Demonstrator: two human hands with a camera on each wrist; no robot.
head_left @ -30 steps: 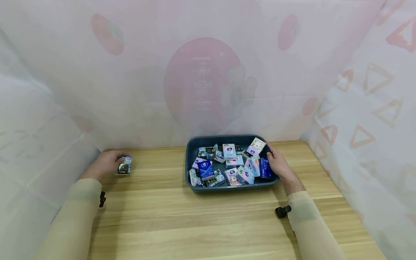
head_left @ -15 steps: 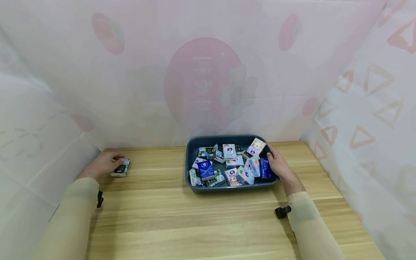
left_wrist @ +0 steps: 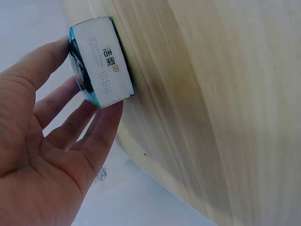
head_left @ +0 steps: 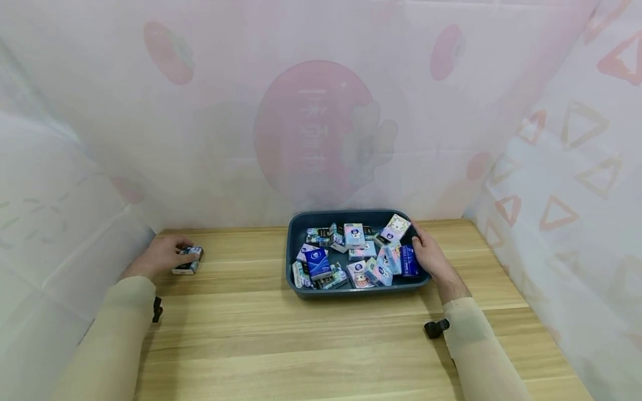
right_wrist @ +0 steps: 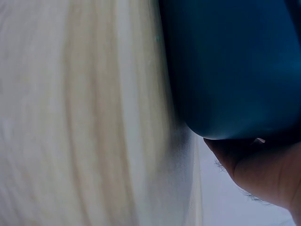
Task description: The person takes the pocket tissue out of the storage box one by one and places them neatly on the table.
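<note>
My left hand [head_left: 159, 255] is at the far left of the table, its thumb and fingers on either side of a small tissue pack [head_left: 186, 268]. In the left wrist view, the white printed end of the tissue pack [left_wrist: 104, 63] faces the camera, and fingertips meet its edges close over the wood. The right hand [head_left: 427, 252] grips the right end of a dark blue plastic tray [head_left: 351, 293]. From the right wrist, the tray's outer wall [right_wrist: 230, 70] fills much of the view, with part of that hand [right_wrist: 263, 174] below it.
Several tissue packs lie loosely in the tray, among them a dark blue pack [head_left: 318, 263], a pastel pack [head_left: 354, 235] and a purple pack [head_left: 395, 227]. A wooden table [head_left: 301, 345] meets printed cloth walls [head_left: 220, 139] behind and at both sides.
The left hand and its tissue pack have shifted slightly toward the near side, and the fingers now reach further over the pack. Right hand and tray stay put.
</note>
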